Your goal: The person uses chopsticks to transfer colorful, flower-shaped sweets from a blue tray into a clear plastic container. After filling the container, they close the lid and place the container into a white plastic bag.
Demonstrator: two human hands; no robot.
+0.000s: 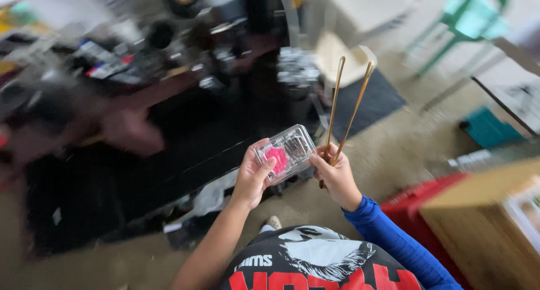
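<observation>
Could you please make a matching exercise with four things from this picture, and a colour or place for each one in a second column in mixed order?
1. clear plastic case
2. two thin sticks
3. chair
4. sleeve

a. blue
b. in the right hand
c. green, at the top right
d. in the left hand

Pairs: 1-d, 2-b, 3-c, 4-a

Left hand (254, 175): bare, no glove, ring or watch visible. Left forearm uncovered to the lower edge of the view; no sleeve seen on it.

Right hand (336, 177): bare, no glove or jewellery visible. Right arm covered from the wrist upward by a close-fitting bright blue long sleeve (402, 242), lightly creased.

Torso: black shirt (315, 262) with a white and grey printed graphic across the chest, and large red block lettering beneath it, cut off by the bottom edge.
</observation>
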